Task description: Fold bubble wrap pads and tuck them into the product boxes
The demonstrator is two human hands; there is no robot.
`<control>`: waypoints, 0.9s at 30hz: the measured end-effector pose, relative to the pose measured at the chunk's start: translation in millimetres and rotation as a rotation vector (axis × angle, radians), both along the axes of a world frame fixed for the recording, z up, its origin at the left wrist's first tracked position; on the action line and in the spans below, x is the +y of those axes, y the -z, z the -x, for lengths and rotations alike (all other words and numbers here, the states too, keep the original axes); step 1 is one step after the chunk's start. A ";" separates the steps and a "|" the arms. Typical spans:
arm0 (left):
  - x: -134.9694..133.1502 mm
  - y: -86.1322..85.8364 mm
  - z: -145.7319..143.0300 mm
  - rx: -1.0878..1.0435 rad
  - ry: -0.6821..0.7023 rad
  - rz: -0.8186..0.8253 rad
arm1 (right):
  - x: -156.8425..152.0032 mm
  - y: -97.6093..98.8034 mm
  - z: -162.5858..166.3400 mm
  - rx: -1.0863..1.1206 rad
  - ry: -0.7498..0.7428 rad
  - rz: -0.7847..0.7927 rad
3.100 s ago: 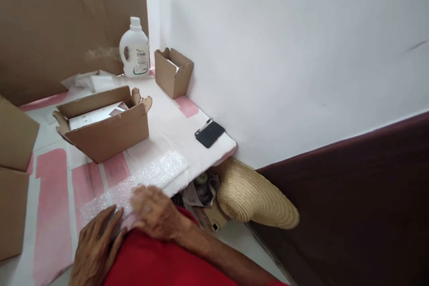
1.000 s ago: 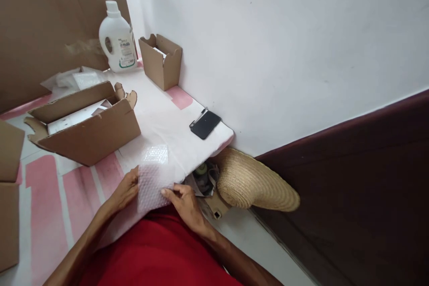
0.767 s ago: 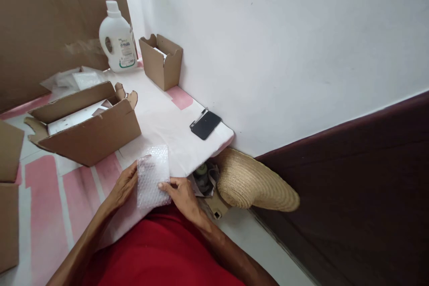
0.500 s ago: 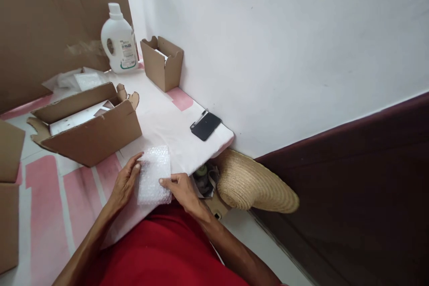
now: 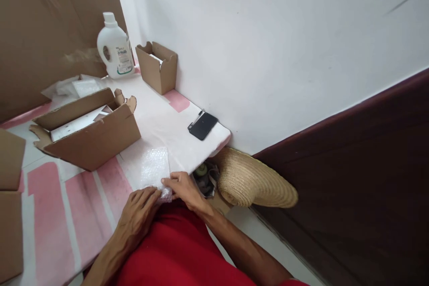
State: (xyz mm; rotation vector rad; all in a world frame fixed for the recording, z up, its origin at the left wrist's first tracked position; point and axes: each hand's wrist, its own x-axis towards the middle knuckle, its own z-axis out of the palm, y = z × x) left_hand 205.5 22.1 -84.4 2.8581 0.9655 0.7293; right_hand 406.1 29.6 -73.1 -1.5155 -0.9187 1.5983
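A flat bubble-wrap pouch lies at the table's front edge, close to the red clothing at my waist. The right side of the pouch is pinched by my right hand, thumb on top and the fingers partly hidden beneath. My left hand is at the pouch's lower left corner, its fingers bent together over the bottom edge; its thumb is out of sight. Behind the pouch stands a long open cardboard box holding white items.
A smaller cardboard box and a white jug stand at the back. Clear plastic packaging lies near them. A black phone-like object rests by the wall. Right of the table is a straw hat. More cardboard is at left.
My left hand has moved from the pouch's upper left side down to its bottom edge. The right hand keeps its pinch on the right side. The view has shifted slightly.
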 end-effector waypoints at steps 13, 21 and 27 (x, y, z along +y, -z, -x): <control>12.7 -11.8 1.8 -0.045 0.050 0.039 | -2.3 9.4 -45.0 -0.780 -0.710 -0.852; 55.2 -50.7 -12.5 -0.208 -0.030 0.362 | 6.1 19.3 -36.4 -0.578 -0.289 -0.886; 105.6 -37.6 -33.3 -0.305 -0.156 0.412 | 7.4 13.9 -13.7 -0.743 -0.013 -0.731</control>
